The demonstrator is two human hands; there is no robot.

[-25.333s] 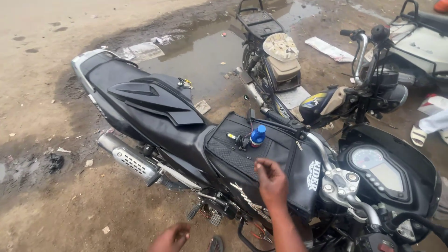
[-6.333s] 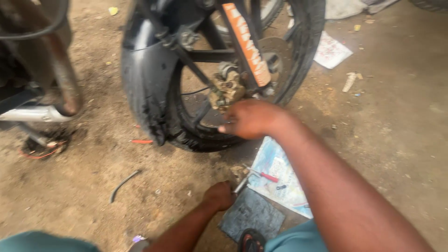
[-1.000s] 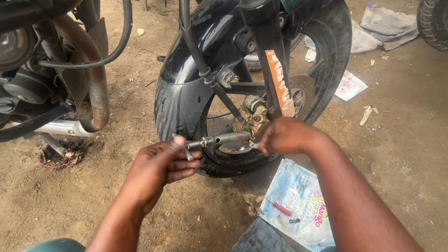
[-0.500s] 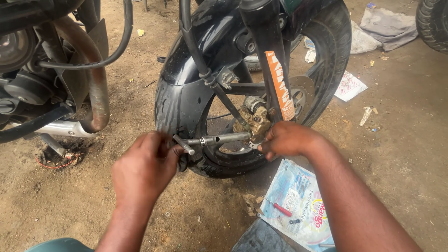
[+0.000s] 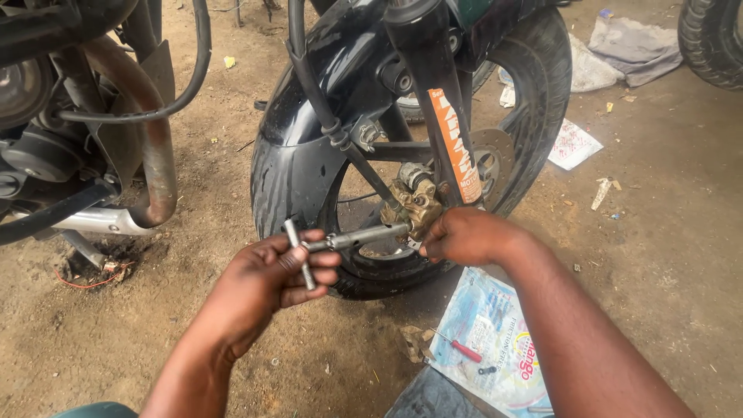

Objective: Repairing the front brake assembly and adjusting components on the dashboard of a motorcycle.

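A T-handle wrench (image 5: 340,240) is being gripped at its crossbar by the closed left hand (image 5: 267,286), its shaft lying rightward into the brake caliper (image 5: 414,205), which is being clasped by the right hand (image 5: 464,236).

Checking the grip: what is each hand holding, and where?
Left hand grips the grey metal T-handle wrench at its crossbar; right hand is at its socket end.

Blk tyre (image 5: 542,70), brass-colour caliper (image 5: 414,203).

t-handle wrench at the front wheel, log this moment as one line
left hand: grips T-handle wrench | right hand: at brake caliper | wrench tip: at caliper | front wheel: on dirt
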